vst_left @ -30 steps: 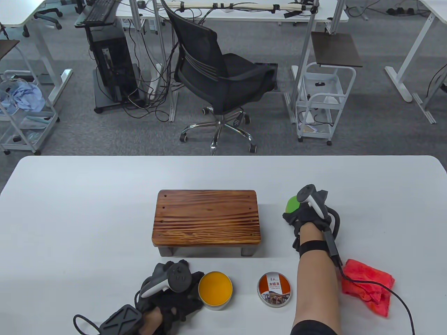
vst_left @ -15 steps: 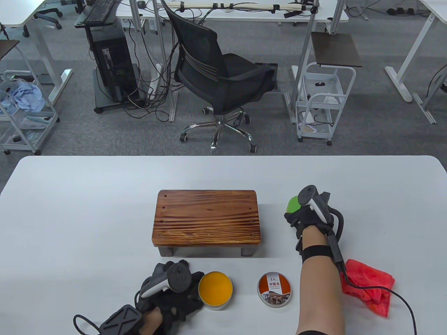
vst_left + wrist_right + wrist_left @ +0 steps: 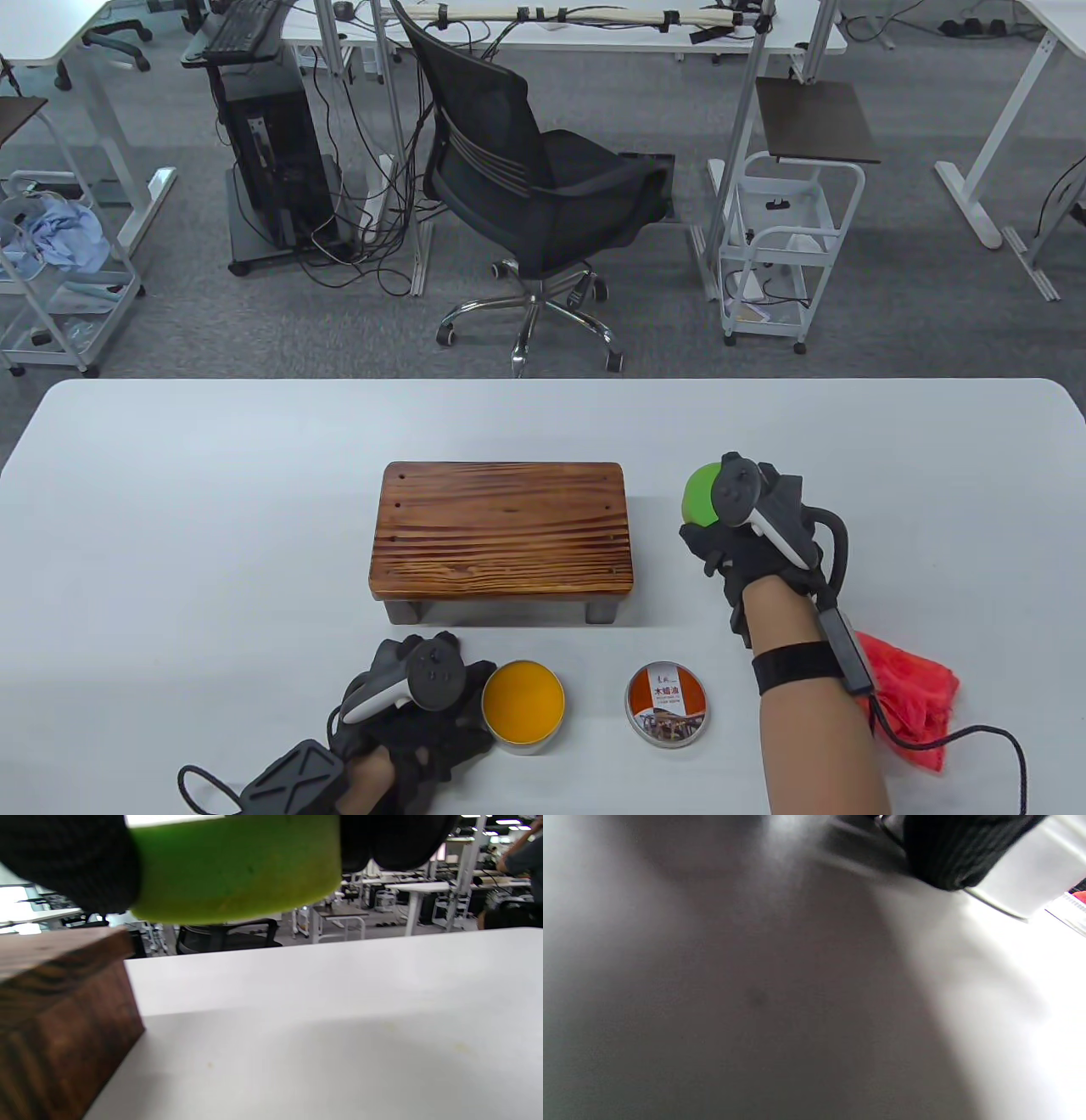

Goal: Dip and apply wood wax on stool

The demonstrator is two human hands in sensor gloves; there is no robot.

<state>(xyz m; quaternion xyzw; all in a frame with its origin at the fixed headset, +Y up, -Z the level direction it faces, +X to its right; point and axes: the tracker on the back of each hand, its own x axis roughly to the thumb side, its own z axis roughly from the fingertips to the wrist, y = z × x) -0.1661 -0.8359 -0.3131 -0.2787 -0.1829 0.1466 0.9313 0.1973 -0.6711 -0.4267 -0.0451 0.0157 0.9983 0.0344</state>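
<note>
A small wooden stool [image 3: 503, 528] stands in the middle of the white table [image 3: 212, 509]. My right hand [image 3: 747, 531] holds a round green sponge [image 3: 699, 496] just right of the stool, lifted off the table; the right wrist view shows the sponge [image 3: 237, 866] between my fingers, above the tabletop and beside the stool [image 3: 59, 1018]. An open tin of orange wax [image 3: 523, 704] sits in front of the stool. My left hand [image 3: 416, 722] rests against the tin's left side; its fingers are mostly hidden. In the left wrist view a gloved fingertip [image 3: 950, 853] lies against the tin wall [image 3: 1022, 878].
The tin's lid [image 3: 668, 705] lies face up to the right of the wax tin. A crumpled red cloth [image 3: 912, 696] lies at the front right, partly under my right forearm. Beyond the table's far edge stands a black office chair [image 3: 526, 187].
My right hand has lifted the green sponge off the table and drawn back slightly toward me. The left hand and the tin have stayed put.
</note>
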